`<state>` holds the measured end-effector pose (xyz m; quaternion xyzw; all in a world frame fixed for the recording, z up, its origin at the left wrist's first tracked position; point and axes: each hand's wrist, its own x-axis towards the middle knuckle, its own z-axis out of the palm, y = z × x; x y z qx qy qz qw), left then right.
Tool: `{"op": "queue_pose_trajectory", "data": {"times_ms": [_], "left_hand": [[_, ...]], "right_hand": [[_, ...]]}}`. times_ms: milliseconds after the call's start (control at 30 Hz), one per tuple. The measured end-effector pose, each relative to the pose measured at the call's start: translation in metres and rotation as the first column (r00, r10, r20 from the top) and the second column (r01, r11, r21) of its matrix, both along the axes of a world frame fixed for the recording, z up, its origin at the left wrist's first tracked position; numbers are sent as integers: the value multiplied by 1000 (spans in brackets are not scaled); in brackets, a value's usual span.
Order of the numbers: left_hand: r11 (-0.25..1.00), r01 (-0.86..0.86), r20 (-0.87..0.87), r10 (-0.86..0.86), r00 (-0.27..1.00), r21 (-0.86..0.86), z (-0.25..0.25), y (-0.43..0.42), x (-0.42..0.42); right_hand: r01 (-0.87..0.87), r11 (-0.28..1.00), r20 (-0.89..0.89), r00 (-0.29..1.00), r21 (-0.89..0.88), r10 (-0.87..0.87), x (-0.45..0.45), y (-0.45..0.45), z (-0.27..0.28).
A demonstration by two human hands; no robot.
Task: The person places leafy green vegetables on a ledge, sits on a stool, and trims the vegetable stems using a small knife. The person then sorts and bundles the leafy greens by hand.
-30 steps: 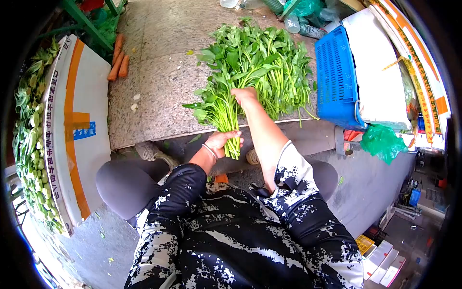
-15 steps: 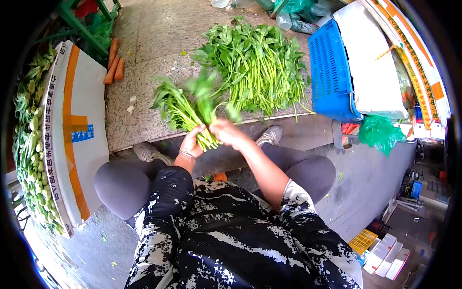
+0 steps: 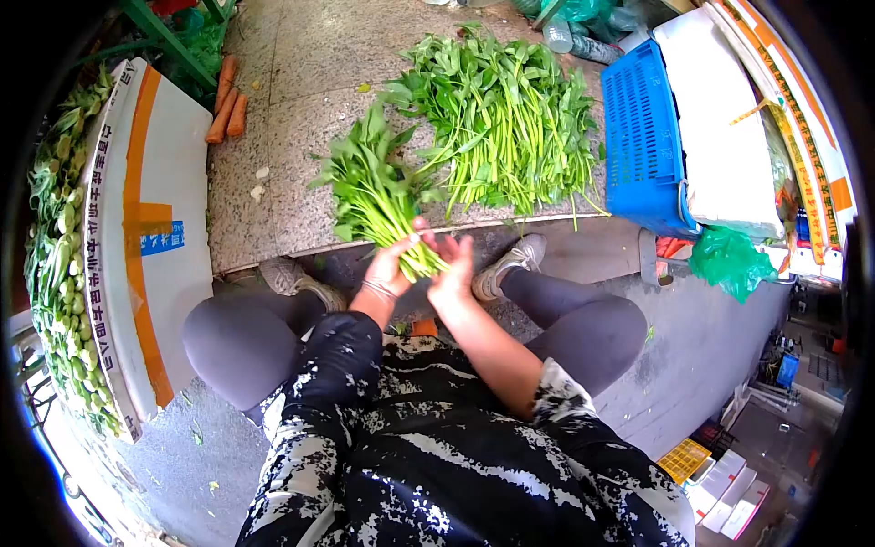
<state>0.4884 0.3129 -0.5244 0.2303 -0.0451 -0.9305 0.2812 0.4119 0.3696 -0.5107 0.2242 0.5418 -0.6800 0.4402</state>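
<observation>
A bunch of leafy greens with long pale stems, like water spinach [image 3: 375, 196], leans over the front edge of the stone slab. My left hand [image 3: 387, 266] is closed round its lower stems. Beside the cut ends is my right hand [image 3: 451, 272], palm turned inward and fingers apart; whether it touches the stems is hard to tell. Just behind the bunch, a larger loose heap of the same greens [image 3: 515, 128] lies flat on the slab [image 3: 310, 64], leaves toward the back and stems toward me.
Several carrots [image 3: 225, 102] lie at the slab's left. A white foam box [image 3: 191, 146] with orange tape stands left, vegetables beyond it. On the right are a blue plastic crate [image 3: 643, 137] and a green plastic bag [image 3: 732, 262]. Plastic bottles [image 3: 592, 50] lie at the back.
My right hand has moved slightly right and down from the stems, and its fingers have opened. The bunch is now together in my left hand, shifted a little right.
</observation>
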Motion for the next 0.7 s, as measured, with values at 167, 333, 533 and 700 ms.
{"op": "queue_pose_trajectory", "data": {"times_ms": [167, 333, 533, 700], "left_hand": [[987, -123, -25, 121, 992, -99, 41, -39, 14], [951, -237, 63, 254, 965, -200, 41, -75, 26], [986, -32, -50, 41, 998, 161, 18, -85, 37], [997, 22, 291, 1, 957, -76, 12, -89, 20]], "right_hand": [[-222, 949, 117, 961, -226, 252, -14, -50, 3], [-277, 959, -243, 927, 63, 284, -42, -118, -45], [-194, 918, -270, 916, 345, 295, -68, -148, -63], [-463, 610, -661, 66, 643, 747, -37, -109, 38]]}}
